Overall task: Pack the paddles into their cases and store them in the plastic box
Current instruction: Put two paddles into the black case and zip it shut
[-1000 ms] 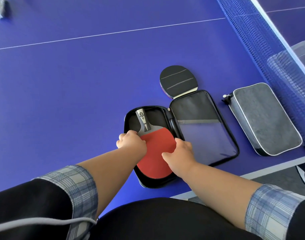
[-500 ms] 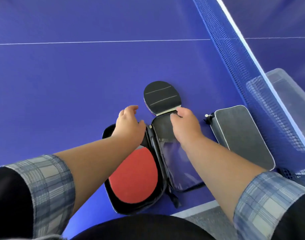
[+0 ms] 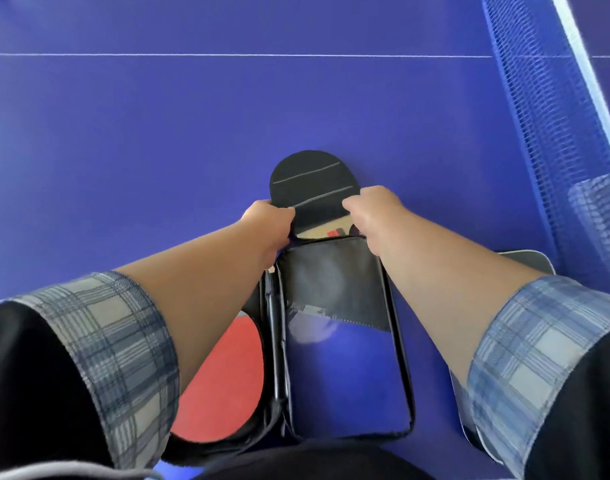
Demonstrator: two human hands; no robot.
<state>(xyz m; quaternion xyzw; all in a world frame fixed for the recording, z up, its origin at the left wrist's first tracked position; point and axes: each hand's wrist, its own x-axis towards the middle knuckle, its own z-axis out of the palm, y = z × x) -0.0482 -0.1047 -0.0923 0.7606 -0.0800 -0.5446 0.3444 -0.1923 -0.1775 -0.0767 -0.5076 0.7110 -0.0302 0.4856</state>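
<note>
Both my hands are on the black paddle [image 3: 310, 188], which lies on the blue tabletop [image 3: 158, 150] just beyond the far end of the open case [image 3: 341, 341]. My left hand [image 3: 267, 220] grips the blade's left edge with fingers curled round it, and my right hand [image 3: 372, 213] pinches the right edge the same way. Between my hands a little pale wood shows where the blade meets the handle; the rest of the handle is hidden behind the case's rim.

The case lies spread flat in front of me. Its right half shows a dark pocket above a blue-looking lower part. Its left half, mostly under my left forearm, holds the red paddle [image 3: 224, 379], rubber face up.

To the right, a grey zipped case [image 3: 528, 259] peeks out from under my right forearm. The net [image 3: 556, 133] runs along the right side, and the clear plastic box [image 3: 594, 209] shows through it on the far side.
</note>
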